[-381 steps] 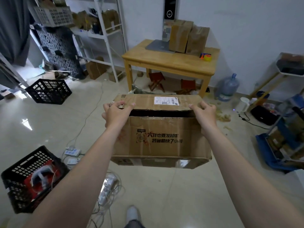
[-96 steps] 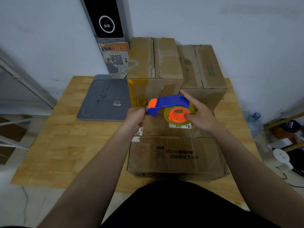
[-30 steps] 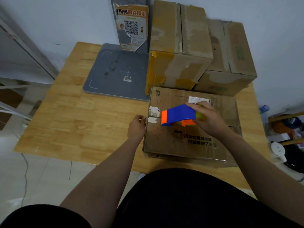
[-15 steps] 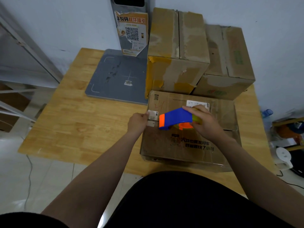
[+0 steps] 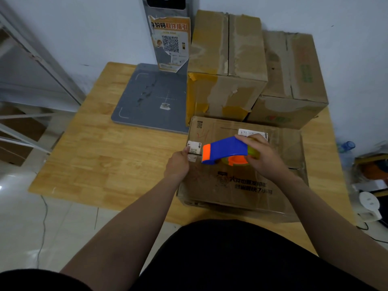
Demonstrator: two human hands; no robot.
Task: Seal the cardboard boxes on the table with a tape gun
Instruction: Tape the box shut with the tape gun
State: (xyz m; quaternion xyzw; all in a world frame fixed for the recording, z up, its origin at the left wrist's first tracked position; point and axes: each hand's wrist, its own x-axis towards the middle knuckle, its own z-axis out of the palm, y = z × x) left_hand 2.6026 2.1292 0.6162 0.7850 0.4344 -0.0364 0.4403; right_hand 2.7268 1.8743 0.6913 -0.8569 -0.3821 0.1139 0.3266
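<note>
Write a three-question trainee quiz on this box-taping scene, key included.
1. True or false: the right hand grips the blue and orange plastic tape gun over the flat brown cardboard box.
2. How many taller brown cardboard boxes stand behind that flat box?
3. The left hand touches: A) the flat box's left edge; B) the tape gun; C) a taller box.
Key: 1 true; 2 two; 3 A.

Head-worn view, steeply downward, close over table [image 5: 109, 156]
</note>
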